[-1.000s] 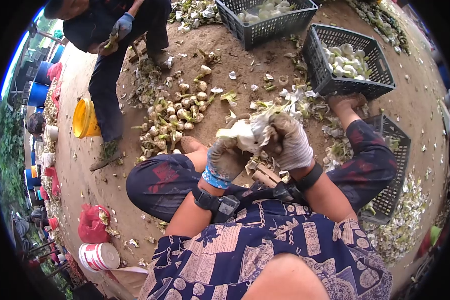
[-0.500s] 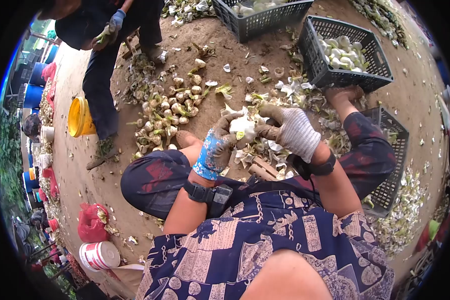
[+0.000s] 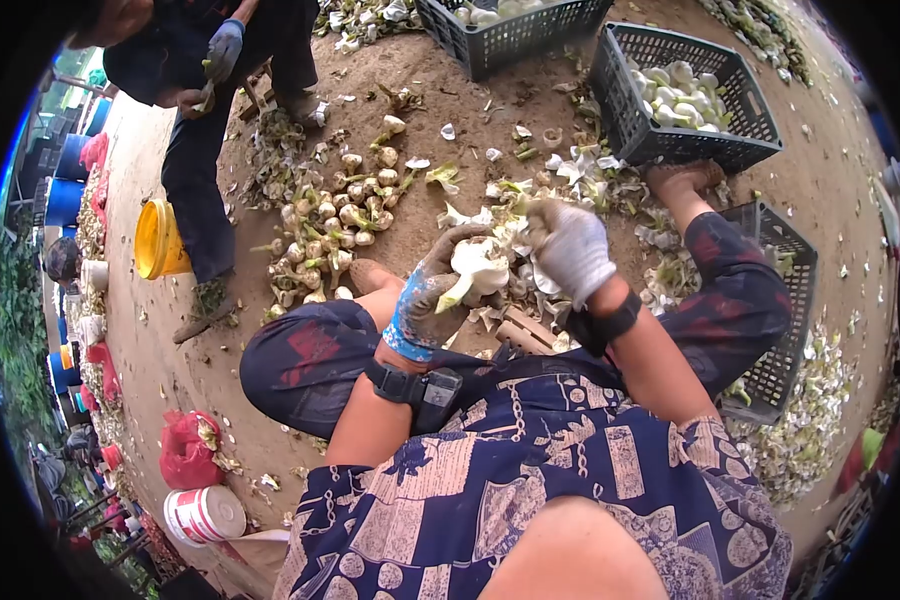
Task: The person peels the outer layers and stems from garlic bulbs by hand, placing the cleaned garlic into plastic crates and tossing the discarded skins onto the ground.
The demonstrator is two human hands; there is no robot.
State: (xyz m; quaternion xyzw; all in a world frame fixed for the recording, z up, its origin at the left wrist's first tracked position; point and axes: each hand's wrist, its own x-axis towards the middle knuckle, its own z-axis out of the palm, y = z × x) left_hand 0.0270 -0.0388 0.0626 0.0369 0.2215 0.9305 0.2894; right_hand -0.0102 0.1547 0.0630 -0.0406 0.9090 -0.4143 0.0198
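Observation:
My left hand (image 3: 425, 290), in a blue flowered glove with soiled fingers, is wrapped round a white garlic bulb (image 3: 480, 266). The bulb's pale green stem end points down and to the left. Just right of it is my right hand (image 3: 574, 250), in a greyish-white glove, apart from the bulb. Its fingers are curled and somewhat blurred, and what they hold, if anything, is hidden. White and green peelings (image 3: 510, 235) lie on the ground below both hands. A small wooden block (image 3: 526, 332) sits between my legs.
Unpeeled garlic bulbs (image 3: 340, 215) are heaped ahead to the left. A dark crate (image 3: 710, 150) of white bulbs stands front right, another crate (image 3: 485, 50) at the top, and a third (image 3: 785, 340) by my right knee. Another person's gloved hand (image 3: 226, 50) works near a yellow bucket (image 3: 160, 240).
My right hand has come off the bulb and shifted slightly right, its fingers curling. The bulb has turned in my left hand, its stem end now down-left. The other person's hands have moved apart.

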